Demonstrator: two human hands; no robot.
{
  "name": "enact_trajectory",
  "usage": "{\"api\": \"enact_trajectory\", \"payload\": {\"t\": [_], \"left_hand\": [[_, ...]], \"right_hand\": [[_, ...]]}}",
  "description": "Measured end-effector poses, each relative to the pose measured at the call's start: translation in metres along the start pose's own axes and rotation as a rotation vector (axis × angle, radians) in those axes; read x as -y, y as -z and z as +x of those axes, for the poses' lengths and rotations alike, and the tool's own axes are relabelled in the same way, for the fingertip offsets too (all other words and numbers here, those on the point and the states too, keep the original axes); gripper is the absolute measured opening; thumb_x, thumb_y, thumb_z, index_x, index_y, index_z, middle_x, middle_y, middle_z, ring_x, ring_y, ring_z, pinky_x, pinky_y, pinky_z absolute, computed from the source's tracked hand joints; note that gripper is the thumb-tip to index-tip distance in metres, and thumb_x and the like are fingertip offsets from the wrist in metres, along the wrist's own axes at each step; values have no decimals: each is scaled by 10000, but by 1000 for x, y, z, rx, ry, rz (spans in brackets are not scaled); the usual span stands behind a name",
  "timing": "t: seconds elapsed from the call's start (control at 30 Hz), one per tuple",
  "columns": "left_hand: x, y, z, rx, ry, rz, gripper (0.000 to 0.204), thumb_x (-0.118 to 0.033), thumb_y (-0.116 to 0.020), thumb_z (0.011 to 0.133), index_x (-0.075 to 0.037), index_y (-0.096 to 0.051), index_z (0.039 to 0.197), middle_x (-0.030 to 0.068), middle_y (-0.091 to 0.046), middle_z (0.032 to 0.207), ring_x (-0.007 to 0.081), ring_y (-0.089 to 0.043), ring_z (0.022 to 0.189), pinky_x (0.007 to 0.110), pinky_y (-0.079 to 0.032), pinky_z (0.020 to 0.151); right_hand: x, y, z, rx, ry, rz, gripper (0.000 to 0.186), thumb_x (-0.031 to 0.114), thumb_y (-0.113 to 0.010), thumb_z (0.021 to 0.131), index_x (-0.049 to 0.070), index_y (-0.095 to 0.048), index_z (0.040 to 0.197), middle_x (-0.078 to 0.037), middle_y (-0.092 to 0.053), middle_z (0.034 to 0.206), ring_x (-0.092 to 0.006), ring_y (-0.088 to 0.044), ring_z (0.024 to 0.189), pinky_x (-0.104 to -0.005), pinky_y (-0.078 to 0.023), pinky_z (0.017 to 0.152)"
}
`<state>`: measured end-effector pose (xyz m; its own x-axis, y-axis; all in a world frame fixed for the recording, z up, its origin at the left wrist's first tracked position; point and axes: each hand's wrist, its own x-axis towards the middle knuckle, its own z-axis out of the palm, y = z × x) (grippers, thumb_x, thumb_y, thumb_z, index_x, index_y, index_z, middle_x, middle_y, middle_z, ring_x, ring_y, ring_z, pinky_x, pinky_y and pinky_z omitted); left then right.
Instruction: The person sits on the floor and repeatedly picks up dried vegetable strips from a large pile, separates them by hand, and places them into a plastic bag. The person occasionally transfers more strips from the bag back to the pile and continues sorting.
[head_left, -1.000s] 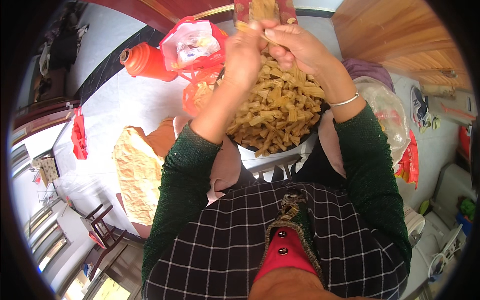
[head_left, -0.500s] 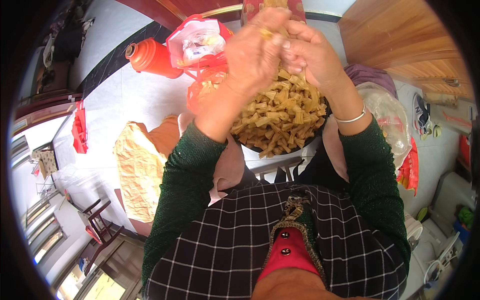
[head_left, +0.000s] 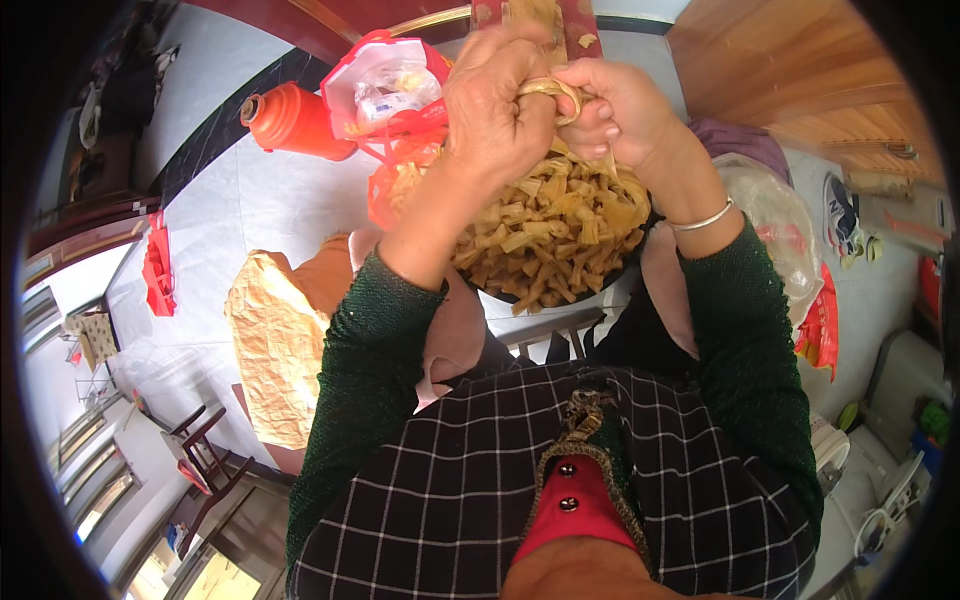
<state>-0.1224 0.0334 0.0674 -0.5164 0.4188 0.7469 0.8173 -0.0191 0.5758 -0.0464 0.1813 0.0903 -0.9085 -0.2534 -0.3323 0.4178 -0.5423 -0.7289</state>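
Observation:
Between my two hands a pale yellow-brown strip (head_left: 568, 88) is bent into a small loop. My left hand (head_left: 497, 100) is closed with the strip at its fingers. Beside it, my right hand (head_left: 625, 110) pinches the same strip, its fingers curled. Directly below them lies a heaped pile of short yellow-brown pieces (head_left: 560, 225), several of which look knotted, in a dark round container mostly hidden by the heap. Longer strips hang over the pile's upper right side under my right hand.
A red-and-white bag (head_left: 385, 85) and an orange flask (head_left: 295, 120) stand at the far left. Brown crumpled paper (head_left: 270, 340) lies nearer on the left. Clear plastic (head_left: 765, 230) is at the right, before a wooden cabinet (head_left: 810, 80). A red patterned surface (head_left: 583, 35) lies beyond my hands.
My hands have moved slightly apart, and the strip now shows as a loop between them. The left hand has turned and shifted a little left; the view has shifted slightly too.

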Motion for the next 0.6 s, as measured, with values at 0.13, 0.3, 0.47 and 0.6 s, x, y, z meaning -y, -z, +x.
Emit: {"api": "enact_trajectory", "payload": {"t": [0.13,0.3,0.47,0.6], "left_hand": [[-9,6,0,71,108,-51,80,21,-515,769,-11,-546,702,60,-576,666,81,-522,624,236,-432,553],[-10,9,6,124,792,-426,74,11,-529,751,-6,-582,703,7,-565,627,77,-510,578,239,-421,523],[-3,9,2,134,577,-92,63,64,-597,769,3,-614,771,-1,-598,678,47,-536,625,212,-449,551],[-4,10,3,151,481,-17,26,19,-652,804,6,-631,812,-3,-612,679,48,-557,618,224,-454,544]], "right_hand": [[7,7,-2,-7,73,-318,229,207,-639,868,70,-574,697,87,-396,515,-16,-338,414,-197,-268,399],[-3,4,2,-179,557,-764,154,158,-660,882,6,-656,904,69,-478,575,-7,-363,446,-184,-281,401],[4,23,-1,136,291,-305,197,145,-628,914,-5,-646,1040,57,-483,593,0,-366,468,-166,-293,417],[-4,24,1,229,328,45,194,147,-606,931,2,-642,1054,57,-459,594,5,-348,477,-153,-288,424]]}}
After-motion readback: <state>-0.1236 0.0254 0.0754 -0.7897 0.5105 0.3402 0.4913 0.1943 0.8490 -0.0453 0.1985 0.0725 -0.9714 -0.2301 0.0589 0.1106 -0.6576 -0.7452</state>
